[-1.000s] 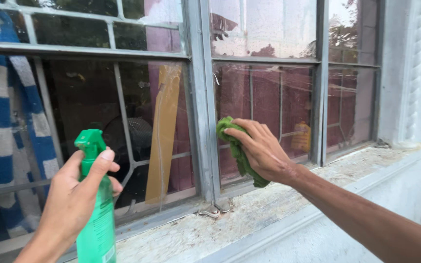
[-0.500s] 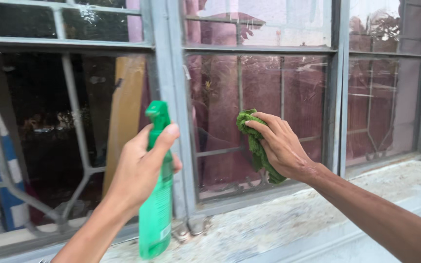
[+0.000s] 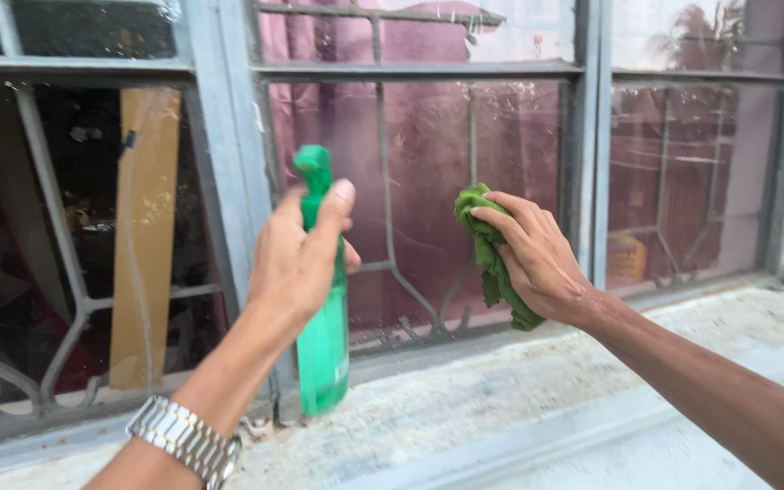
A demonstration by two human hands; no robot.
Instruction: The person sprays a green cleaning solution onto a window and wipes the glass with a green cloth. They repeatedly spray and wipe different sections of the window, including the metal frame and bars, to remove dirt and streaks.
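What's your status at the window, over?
Left hand holds spray bottle upright. Right hand presses green cloth on middle pane. Nothing between bottle and glass.

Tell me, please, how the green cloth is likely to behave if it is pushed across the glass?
The green cloth is probably floppy: it bunches under the right hand and a loose tail hangs below the palm. It looks light, held by spread fingers alone. Pressed flat against the window pane, it would likely slide and crumple rather than hold shape.
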